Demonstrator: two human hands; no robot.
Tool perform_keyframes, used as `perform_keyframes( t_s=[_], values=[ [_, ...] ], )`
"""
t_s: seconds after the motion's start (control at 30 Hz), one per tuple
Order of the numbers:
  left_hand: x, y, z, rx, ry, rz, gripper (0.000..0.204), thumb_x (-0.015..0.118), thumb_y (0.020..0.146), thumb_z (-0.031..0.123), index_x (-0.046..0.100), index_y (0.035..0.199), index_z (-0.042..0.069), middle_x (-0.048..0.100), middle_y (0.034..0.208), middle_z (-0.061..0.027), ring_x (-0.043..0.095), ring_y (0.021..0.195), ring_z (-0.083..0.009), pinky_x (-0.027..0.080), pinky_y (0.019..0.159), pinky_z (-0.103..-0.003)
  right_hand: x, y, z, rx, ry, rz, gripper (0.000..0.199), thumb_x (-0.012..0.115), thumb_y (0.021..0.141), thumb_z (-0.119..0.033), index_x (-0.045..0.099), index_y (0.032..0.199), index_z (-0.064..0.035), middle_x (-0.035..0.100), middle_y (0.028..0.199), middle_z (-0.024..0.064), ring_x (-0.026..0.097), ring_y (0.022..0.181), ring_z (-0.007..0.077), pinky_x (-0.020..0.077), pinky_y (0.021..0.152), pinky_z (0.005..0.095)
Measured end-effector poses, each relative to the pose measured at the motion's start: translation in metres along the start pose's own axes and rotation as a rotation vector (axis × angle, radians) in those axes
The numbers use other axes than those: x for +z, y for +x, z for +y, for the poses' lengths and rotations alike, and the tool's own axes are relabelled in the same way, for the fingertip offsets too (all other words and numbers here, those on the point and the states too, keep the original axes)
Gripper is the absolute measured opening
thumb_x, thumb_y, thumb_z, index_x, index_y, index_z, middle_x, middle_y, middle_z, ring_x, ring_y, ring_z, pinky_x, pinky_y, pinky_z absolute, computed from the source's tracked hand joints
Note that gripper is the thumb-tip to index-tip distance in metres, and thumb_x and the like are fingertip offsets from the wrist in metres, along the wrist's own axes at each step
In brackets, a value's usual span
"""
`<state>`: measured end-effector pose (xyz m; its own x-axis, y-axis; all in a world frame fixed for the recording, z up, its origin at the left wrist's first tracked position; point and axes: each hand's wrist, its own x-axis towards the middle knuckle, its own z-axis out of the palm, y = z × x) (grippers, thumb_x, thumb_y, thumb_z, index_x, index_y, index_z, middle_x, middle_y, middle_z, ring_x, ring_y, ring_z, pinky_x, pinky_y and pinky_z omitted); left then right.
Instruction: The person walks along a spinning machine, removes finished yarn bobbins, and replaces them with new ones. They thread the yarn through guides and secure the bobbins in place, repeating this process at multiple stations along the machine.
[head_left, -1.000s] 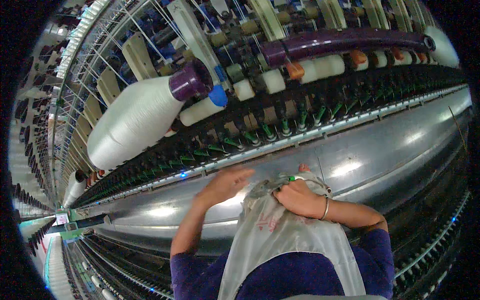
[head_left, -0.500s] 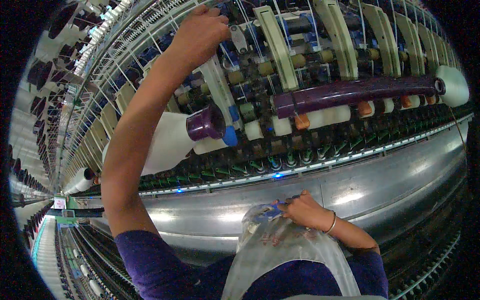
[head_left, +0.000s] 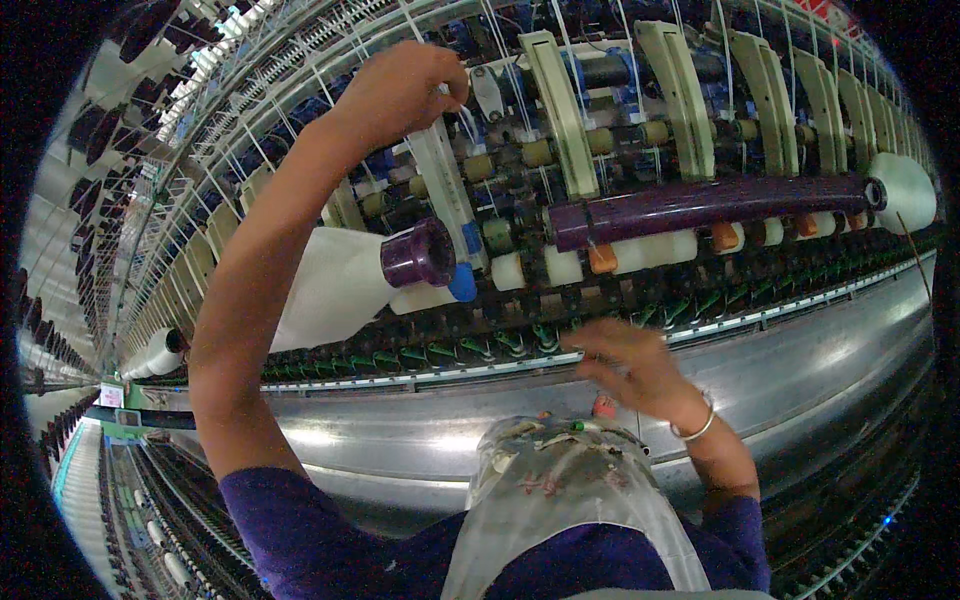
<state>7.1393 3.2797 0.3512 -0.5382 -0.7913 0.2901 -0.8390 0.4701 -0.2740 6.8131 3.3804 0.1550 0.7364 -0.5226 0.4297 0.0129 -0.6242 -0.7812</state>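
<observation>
My left hand (head_left: 410,88) is raised at the spinning frame's upper part. Its fingers are pinched, and a white strand (head_left: 466,122) of fibre appears to hang from the fingertips. Lower down, my right hand (head_left: 635,370) is in front of the metal panel, blurred, with fingers stretched and nothing visible in them. Behind my left forearm hangs a white roving bobbin (head_left: 335,285) with a purple end (head_left: 420,253). To the right a bare purple tube (head_left: 710,210) lies across the machine. Under my right hand is the pouch of a pale apron (head_left: 545,450), with small scraps at its top.
Pale drafting arms (head_left: 560,110) stand in a row along the machine. Below them run rollers and green-tipped spindle parts (head_left: 540,335) above a shiny metal panel (head_left: 790,380). Another white bobbin (head_left: 900,195) hangs at the far right. A second machine row (head_left: 150,510) extends at lower left.
My right hand has left the apron pouch, moving up and slightly right, and its fingers have spread. My left hand sits a little lower in the picture, and the machine has shifted down slightly.
</observation>
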Motion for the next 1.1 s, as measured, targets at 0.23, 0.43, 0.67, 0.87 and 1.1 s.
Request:
perform_keyframes(
  t_s=[0.23,0.43,0.67,0.87,1.1],
  values=[
    [-0.012,-0.025,0.022,-0.199,-0.356,0.055,0.013,0.071,0.077,0.007,0.073,0.09,0.004,0.07,0.08,-0.0135,0.069,0.069,-0.022,0.053,0.065,-0.031,-0.045,0.164,-0.037,-0.112,0.267,0.273,0.064,0.07,0.081,-0.005,0.042,0.139,0.0006,0.064,0.114,0.0107,0.061,0.082,0.0094,0.0512,0.07,0.0233],
    [-0.008,-0.031,0.025,-0.223,-0.406,0.173,0.016,0.072,0.079,0.01,0.073,0.095,0.005,0.071,0.082,-0.0103,0.067,0.072,-0.0196,0.053,0.066,-0.031,-0.033,0.234,-0.014,0.064,0.237,0.004,0.046,0.073,0.079,-0.023,0.059,0.113,0.0045,0.065,0.077,0.0101,0.062,0.058,0.0166,0.0497,0.055,0.0292],
    [0.001,-0.042,0.012,-0.312,-0.468,0.132,0.012,0.071,0.084,0.013,0.074,0.092,0.005,0.069,0.071,-0.006,0.061,0.059,-0.0125,0.05,0.056,-0.027,-0.04,0.209,-0.004,-0.087,-0.049,0.262,0.02,0.062,0.088,-0.015,0.065,0.101,-0.0011,0.059,0.063,0.006,0.054,0.052,0.011,0.0441,0.05,0.0249],
    [0.001,-0.032,0.024,-0.407,-0.492,0.062,0.014,0.075,0.077,0.009,0.074,0.089,0.001,0.069,0.069,-0.0115,0.061,0.057,-0.0113,0.05,0.057,-0.028,-0.032,0.218,-0.002,-0.486,-0.45,0.493,0.025,0.075,0.071,-0.017,0.06,0.085,-0.0025,0.059,0.079,0.012,0.062,0.072,0.0302,0.0494,0.065,0.0397],
    [-0.002,-0.03,0.022,-0.385,-0.635,-0.051,0.01,0.07,0.081,0.005,0.074,0.09,0.004,0.07,0.073,-0.0082,0.061,0.059,-0.0116,0.049,0.055,-0.027,-0.017,0.219,0.001,-0.524,-0.616,0.537,0.017,0.07,0.078,-0.013,0.056,0.076,-0.0042,0.055,0.074,0.0118,0.057,0.069,0.0334,0.0458,0.061,0.0425]
  ],
)
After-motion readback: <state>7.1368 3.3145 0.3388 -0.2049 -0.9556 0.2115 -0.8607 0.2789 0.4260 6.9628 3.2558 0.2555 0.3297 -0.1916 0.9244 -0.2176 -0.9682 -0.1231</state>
